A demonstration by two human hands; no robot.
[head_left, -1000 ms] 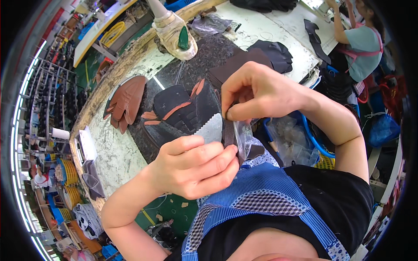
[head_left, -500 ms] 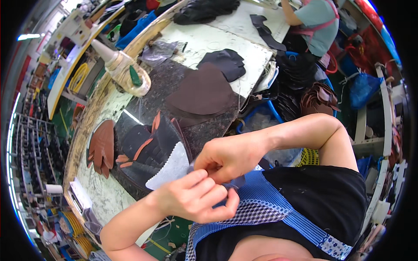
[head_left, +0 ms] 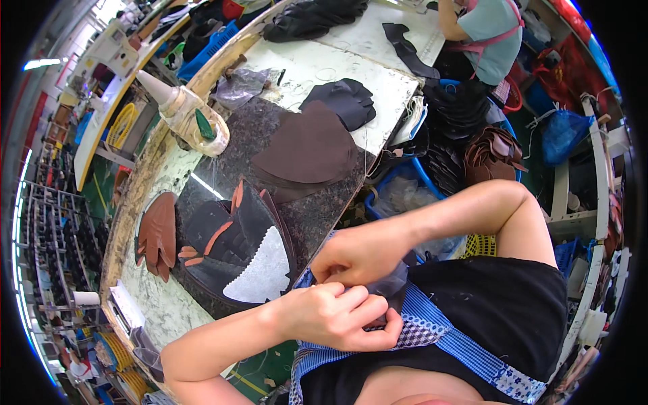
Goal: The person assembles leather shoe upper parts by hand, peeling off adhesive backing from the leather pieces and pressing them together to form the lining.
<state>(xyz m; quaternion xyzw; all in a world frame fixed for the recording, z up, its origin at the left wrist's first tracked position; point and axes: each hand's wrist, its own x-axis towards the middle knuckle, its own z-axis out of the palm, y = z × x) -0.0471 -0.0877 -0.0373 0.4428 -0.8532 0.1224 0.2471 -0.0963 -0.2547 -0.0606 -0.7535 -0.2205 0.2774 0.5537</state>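
Observation:
Close to my chest, my left hand [head_left: 343, 316] and my right hand [head_left: 361, 255] are pressed together, fingers curled and pinching. A dark grey, thin, supple piece [head_left: 390, 287], like leather or cloth, bunches out between and behind them. Most of it is hidden by the fingers and its full shape does not show. Left of my hands, on the table's dark slab, lie black leather pieces [head_left: 209, 223] with orange-brown strips. Over their near edge rests a pale grey piece with a zigzag edge [head_left: 258, 270].
Brown fan-shaped pieces [head_left: 307, 148] and black pieces [head_left: 341, 101] lie farther back on the slab and table [head_left: 368, 57]. A taped bottle with a cone nozzle [head_left: 192, 121] rests at left, brown leather pieces [head_left: 157, 233] nearer. Blue baskets [head_left: 412, 182] stand right. A co-worker [head_left: 489, 40] sits far right.
Both hands have shifted slightly right, and the dark grey piece now bunches out more to their right. The zigzag-edged piece is less covered by my hands.

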